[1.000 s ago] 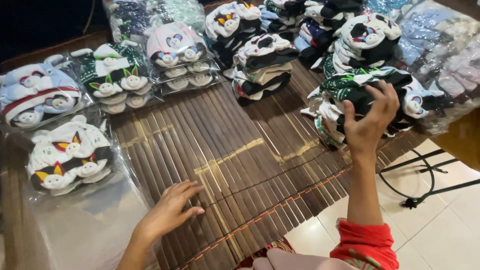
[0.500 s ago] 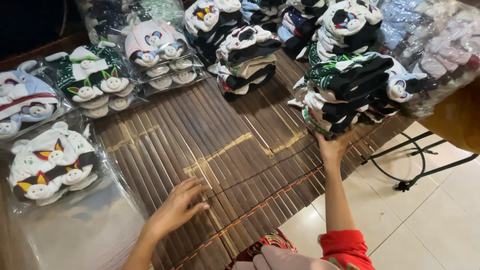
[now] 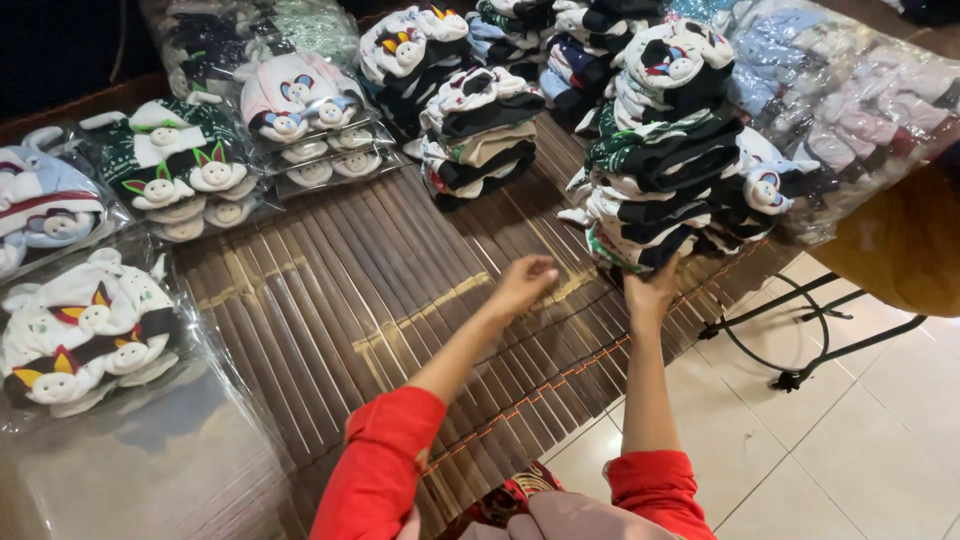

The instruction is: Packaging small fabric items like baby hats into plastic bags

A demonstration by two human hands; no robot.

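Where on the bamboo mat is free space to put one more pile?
Bare slats on the bamboo mat lie between the bagged hats and the left hand. The far edge is crowded; the right hand touches the tall stack.

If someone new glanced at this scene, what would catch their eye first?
Probably the tall stack of dark animal-face caps at right, with the right hand touching its base and the left hand reaching toward it over the slatted bamboo mat. Next, the clear-bagged caps at far left.

Bare slatted mat (image 3: 380,290) offers passage at centre; sock stacks (image 3: 670,170) and bagged packs (image 3: 90,330) obstruct the edges.
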